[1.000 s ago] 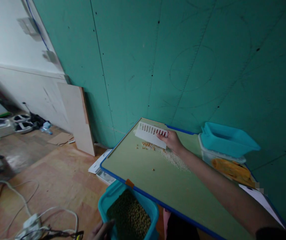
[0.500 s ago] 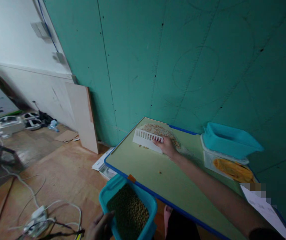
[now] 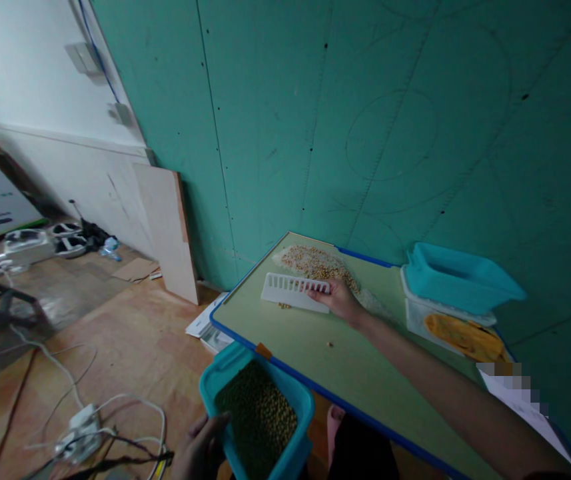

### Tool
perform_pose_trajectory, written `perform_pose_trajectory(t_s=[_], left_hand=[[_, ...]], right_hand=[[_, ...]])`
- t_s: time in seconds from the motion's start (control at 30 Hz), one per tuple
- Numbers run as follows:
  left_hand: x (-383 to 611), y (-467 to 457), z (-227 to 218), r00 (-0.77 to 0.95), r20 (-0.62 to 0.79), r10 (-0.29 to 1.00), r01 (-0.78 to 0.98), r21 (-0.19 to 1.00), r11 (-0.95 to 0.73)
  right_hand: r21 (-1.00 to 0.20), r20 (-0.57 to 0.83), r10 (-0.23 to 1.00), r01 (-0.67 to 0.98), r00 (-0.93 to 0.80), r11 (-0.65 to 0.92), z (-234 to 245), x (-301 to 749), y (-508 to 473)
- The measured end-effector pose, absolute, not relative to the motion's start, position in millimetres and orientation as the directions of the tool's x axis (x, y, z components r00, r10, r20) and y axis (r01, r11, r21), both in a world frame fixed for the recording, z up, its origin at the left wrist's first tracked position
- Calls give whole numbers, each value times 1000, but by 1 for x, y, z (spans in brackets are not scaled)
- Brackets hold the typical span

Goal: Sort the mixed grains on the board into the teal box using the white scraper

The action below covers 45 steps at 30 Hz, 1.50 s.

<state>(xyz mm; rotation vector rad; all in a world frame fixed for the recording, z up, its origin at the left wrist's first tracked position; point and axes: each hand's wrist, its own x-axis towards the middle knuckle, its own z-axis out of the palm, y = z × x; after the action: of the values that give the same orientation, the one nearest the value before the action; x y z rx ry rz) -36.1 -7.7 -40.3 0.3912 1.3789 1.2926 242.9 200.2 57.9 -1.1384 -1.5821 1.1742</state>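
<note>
My right hand (image 3: 341,299) is closed on one end of a white slotted plastic scraper (image 3: 292,292), which stands on edge on the green board (image 3: 285,340). Behind the scraper lies a heap of mixed yellow grains and white rice (image 3: 318,263) at the board's far corner. A few loose kernels lie under the scraper's near side and one lies apart (image 3: 330,344). My left hand (image 3: 202,449) grips the near left rim of a teal tub (image 3: 258,417) full of greenish beans, held below the board's front edge.
An empty teal tub (image 3: 458,277) sits on a white container holding something orange (image 3: 462,336) at the board's right. Papers (image 3: 525,407) lie at the right. A teal wall stands behind. Cables and a power strip (image 3: 80,433) lie on the wooden floor at left.
My right hand has drawn the scraper toward me and to the left, uncovering the grain heap behind it. The view has shifted slightly. My left hand still holds the bean tub.
</note>
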Motion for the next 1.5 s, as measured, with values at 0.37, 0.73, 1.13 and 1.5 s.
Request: perform_pose_trajectory(t_s=[0.37, 0.73, 1.13, 1.5], left_hand=[[-25, -16, -37, -247, -524, 815, -552, 768, 326], [-15, -18, -29, -200, -535, 821, -531, 763, 369], [-10, -16, -23, -219, -517, 828, -513, 783, 353], [-22, -10, -9, -322, -469, 823, -477, 831, 287]], right_hand=[[-920, 168, 962, 316, -215, 231, 73, 273, 145], [-680, 408, 894, 715, 184, 163, 58, 302, 6], [-632, 531, 826, 559, -192, 536, 48, 270, -29], [-668, 572, 817, 535, -77, 518, 41, 238, 51]])
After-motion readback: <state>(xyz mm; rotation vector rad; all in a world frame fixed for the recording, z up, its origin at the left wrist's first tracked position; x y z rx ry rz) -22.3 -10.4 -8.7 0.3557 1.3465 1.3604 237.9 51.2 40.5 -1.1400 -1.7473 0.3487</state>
